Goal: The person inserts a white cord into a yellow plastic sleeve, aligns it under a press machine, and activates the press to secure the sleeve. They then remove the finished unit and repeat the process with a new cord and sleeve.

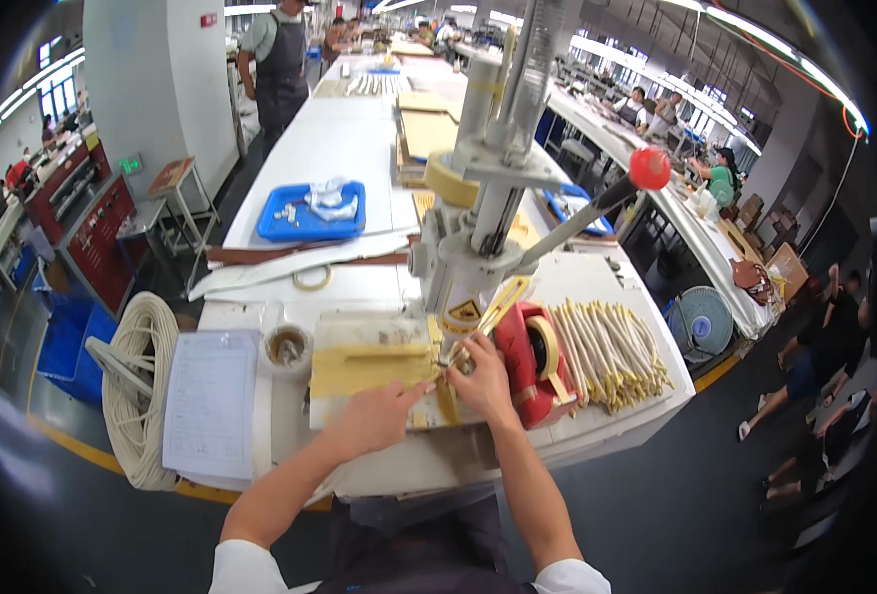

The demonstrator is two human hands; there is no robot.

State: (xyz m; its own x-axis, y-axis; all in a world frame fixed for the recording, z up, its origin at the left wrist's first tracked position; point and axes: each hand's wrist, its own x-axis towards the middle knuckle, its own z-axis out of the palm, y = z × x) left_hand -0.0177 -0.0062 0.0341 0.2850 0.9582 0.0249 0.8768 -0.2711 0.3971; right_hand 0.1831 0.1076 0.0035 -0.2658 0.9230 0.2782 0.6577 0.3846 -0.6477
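Note:
A hand press (488,228) with a red ball (649,168) on its lever stands before me. Both of my hands are close together at the foot of its post. My left hand (374,411) is closed, its index finger reaching toward the press tip over a yellow-covered board (364,371). The fingers of my right hand (485,381) are pinched beside the tip. Whatever they hold is too small and covered to make out. To the right, a red tape dispenser (534,371) sits next to a row of white cords (607,351) with yellow ends.
At the left are a coil of pale cord (141,396), a printed sheet (208,401) and a small jar (287,348). Farther up the white table lie a blue tray (311,214), a tape roll (311,277) and white strips (305,259). A person in an apron (282,74) stands beyond.

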